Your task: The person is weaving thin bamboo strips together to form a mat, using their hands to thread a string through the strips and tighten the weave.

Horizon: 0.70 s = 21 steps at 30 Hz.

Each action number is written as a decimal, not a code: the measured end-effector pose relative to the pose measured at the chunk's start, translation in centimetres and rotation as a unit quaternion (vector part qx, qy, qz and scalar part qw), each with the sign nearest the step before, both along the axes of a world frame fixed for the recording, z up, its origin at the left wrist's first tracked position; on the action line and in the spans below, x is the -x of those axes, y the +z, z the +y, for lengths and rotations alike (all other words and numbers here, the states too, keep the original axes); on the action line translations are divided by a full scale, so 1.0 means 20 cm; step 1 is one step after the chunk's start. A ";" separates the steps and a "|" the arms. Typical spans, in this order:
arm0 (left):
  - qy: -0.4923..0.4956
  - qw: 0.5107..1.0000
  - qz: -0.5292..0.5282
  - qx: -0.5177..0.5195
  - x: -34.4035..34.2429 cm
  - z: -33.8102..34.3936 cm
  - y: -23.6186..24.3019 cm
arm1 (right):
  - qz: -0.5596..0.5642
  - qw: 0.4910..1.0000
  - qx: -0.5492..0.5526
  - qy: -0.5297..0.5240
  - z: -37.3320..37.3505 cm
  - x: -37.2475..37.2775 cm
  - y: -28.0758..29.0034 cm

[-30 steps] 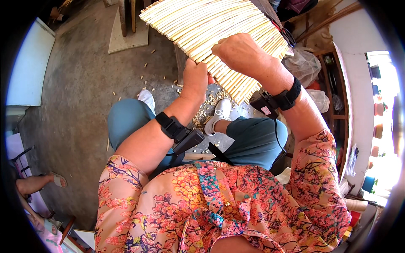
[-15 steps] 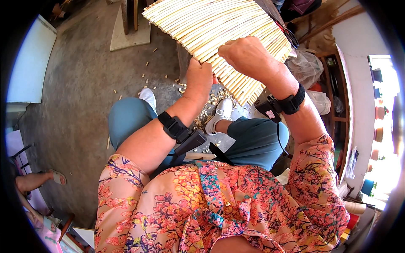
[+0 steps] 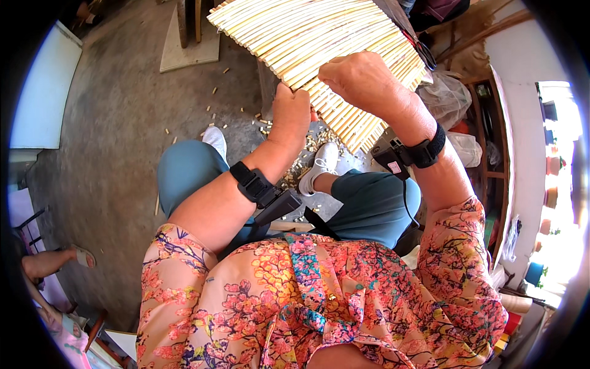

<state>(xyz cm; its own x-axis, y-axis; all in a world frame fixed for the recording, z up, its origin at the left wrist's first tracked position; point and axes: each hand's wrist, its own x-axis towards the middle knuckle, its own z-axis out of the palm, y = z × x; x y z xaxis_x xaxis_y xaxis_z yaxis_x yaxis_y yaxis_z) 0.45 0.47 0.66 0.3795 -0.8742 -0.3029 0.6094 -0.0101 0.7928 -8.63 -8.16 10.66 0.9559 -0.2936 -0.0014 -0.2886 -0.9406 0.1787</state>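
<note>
A mat of pale, thin cane-like sticks (image 3: 270,46), laid side by side, spreads out in front of me and rests on a dark wooden bench (image 3: 268,92). My left hand (image 3: 291,109) is closed at the mat's near left edge, gripping it there; its fingertips are partly hidden. A small red piece (image 3: 314,115) shows beside that hand, under the mat's edge, too little of it to name. Over the mat's near part my right hand (image 3: 359,77) is curled into a fist with its knuckles up. Whatever its fingers hold is hidden.
Short cut stick ends (image 3: 295,169) litter the concrete floor around my shoes. Black-handled scissors (image 3: 425,55) lie by the mat's right edge. Plastic bags (image 3: 445,98) and a wooden shelf (image 3: 495,141) stand at the right. Another person's leg (image 3: 52,263) shows at the lower left.
Almost nothing differs. Both hands keep the same place on the mat, with only a very slight shift of the left hand and of the view.
</note>
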 end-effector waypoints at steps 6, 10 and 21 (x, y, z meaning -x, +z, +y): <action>-0.009 1.000 0.001 0.016 -0.01 0.01 0.00 | 0.009 1.000 0.006 0.004 0.01 -0.01 0.01; -0.005 1.000 0.005 0.018 -0.01 0.00 0.01 | -0.025 0.999 0.010 0.036 0.01 -0.01 0.00; -0.006 1.000 -0.001 0.015 -0.01 0.00 0.01 | 0.017 1.000 0.013 0.005 0.00 -0.01 0.01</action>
